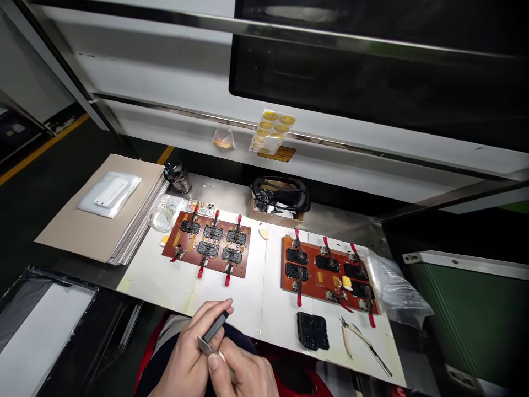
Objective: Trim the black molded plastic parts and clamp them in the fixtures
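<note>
My left hand (185,353) and right hand (243,372) close together around a small steel blade (212,333) with a black back, just in front of the bench edge. Ahead of them, on white paper (157,281), lie two orange fixture boards (239,264) (314,286) with red-handled toggle clamps (200,271) over black parts, while a loose black plate (313,331) and side cutters (363,342) sit nearest my right hand. Farther left, a bagged white phone case (109,193) rests on a stack of card (95,220).

White machine casing (136,60), dark window (355,71), dark floor (61,187), yellow stripe (41,148)
</note>
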{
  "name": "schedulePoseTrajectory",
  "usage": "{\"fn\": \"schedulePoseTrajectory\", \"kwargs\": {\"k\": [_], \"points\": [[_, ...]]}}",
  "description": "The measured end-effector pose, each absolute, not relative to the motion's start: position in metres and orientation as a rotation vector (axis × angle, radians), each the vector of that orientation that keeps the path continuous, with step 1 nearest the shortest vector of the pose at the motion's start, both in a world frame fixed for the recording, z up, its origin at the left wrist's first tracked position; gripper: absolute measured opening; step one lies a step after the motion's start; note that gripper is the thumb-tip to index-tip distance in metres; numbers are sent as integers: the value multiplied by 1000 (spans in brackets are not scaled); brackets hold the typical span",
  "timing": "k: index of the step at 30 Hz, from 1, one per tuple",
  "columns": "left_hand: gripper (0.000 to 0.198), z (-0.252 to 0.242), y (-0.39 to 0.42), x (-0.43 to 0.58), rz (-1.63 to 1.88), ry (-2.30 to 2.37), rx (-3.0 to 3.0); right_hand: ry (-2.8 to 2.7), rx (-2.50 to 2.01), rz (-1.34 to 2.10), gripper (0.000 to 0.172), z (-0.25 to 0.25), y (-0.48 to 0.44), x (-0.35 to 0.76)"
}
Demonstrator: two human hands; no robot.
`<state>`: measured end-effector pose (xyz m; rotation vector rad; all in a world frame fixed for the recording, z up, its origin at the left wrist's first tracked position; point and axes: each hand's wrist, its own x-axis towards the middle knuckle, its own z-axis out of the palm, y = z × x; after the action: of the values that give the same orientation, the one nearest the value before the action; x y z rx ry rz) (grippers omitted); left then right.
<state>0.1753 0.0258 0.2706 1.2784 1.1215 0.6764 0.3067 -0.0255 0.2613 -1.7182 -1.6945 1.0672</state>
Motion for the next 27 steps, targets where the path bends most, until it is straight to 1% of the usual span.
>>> {"fn": "schedulePoseTrajectory", "kwargs": {"k": [14,20,27], "points": [[38,263,18,155,649,1177,1319,-1666,-1647,1158,42,266,-24,289],[38,263,19,152,642,1175,1329,-1678,-1616,1313,38,273,-18,292],[37,263,23,152,650,1178,1339,-1688,-1636,1295,36,273,-15,293]]}}
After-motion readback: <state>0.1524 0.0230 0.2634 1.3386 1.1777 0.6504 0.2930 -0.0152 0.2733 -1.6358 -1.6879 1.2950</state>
